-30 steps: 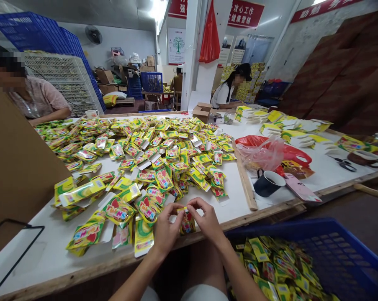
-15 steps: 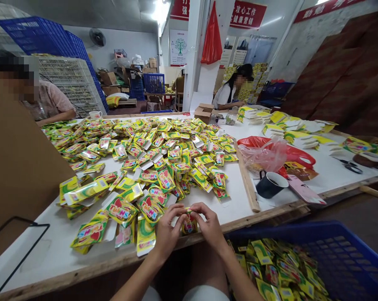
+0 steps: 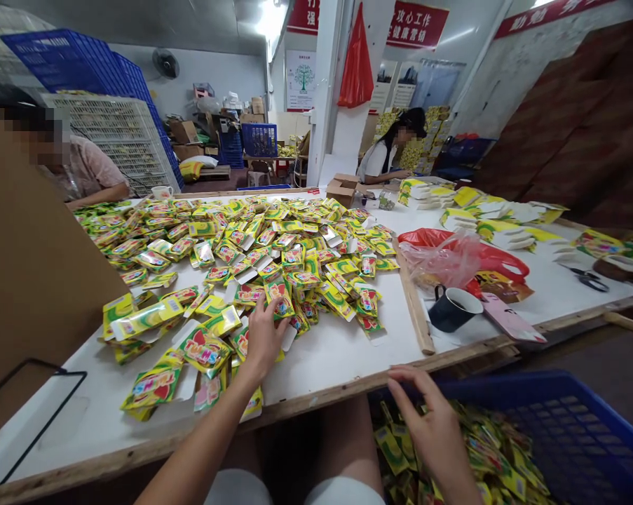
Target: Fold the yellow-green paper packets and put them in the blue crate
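Note:
My left hand point(image 3: 265, 335) reaches into a heap of small yellow-and-green printed boxes point(image 3: 211, 235) on the table. Its fingers are apart and touch the lower part of one small box point(image 3: 279, 291), which lies in the heap with a watermelon picture on it; I see no firm grip. My right hand point(image 3: 426, 414) hangs over the near edge of the blue crate point(image 3: 558, 393) at the lower right, fingers loosely bent and apart, with nothing visible in them. Inside the crate lie many similar boxes point(image 3: 498, 449).
A wooden strip point(image 3: 415, 301) divides the white table point(image 3: 337, 351). To its right are a dark mug point(image 3: 453, 312), a pink flat item point(image 3: 513, 317), a red bag point(image 3: 484, 256) and scissors point(image 3: 589, 279). Cardboard point(image 3: 37, 245) stands at the left. Two people sit across the table.
Both hands were together at the table edge holding a small box. They have parted: the left moved forward to the heap, the right moved over the crate. That box is no longer in either hand.

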`<act>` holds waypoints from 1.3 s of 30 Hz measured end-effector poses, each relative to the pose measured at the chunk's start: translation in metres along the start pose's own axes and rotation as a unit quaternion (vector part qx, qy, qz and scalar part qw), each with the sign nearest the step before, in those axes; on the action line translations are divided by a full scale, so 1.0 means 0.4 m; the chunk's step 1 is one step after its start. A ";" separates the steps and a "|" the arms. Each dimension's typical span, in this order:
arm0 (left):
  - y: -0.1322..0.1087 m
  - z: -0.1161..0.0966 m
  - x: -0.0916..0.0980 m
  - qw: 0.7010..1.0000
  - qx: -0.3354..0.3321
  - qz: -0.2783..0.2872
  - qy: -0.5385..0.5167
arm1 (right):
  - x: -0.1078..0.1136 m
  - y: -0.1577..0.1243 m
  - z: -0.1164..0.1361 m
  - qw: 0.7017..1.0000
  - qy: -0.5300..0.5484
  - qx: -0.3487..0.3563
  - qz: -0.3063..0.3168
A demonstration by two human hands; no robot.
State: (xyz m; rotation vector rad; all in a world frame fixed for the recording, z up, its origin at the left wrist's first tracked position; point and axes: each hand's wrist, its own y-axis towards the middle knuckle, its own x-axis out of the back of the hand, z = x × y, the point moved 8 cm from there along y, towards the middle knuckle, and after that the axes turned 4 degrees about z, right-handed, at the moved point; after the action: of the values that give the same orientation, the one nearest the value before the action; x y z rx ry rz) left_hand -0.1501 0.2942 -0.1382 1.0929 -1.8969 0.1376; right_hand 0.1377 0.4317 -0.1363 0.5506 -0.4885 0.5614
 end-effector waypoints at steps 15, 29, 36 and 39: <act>-0.212 -0.055 -0.119 0.898 0.030 0.082 -0.432 | -0.361 0.113 0.042 0.891 0.430 -0.032 0.146; -0.187 -0.108 -0.127 0.916 -0.054 0.188 -0.351 | -0.322 0.139 0.027 0.938 0.265 0.015 0.224; -0.154 -0.093 -0.141 0.865 -0.004 0.114 -0.488 | -0.319 0.156 0.015 0.937 0.301 0.003 0.179; -0.154 -0.094 -0.146 0.873 -0.007 0.134 -0.468 | -0.319 0.151 0.024 0.936 0.286 0.014 0.206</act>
State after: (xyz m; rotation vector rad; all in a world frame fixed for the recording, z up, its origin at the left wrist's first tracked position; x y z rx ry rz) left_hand -0.0692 0.3125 -0.1798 0.9444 -2.9071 -0.3188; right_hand 0.0032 0.4232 -0.1804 0.2848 -0.0335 1.0912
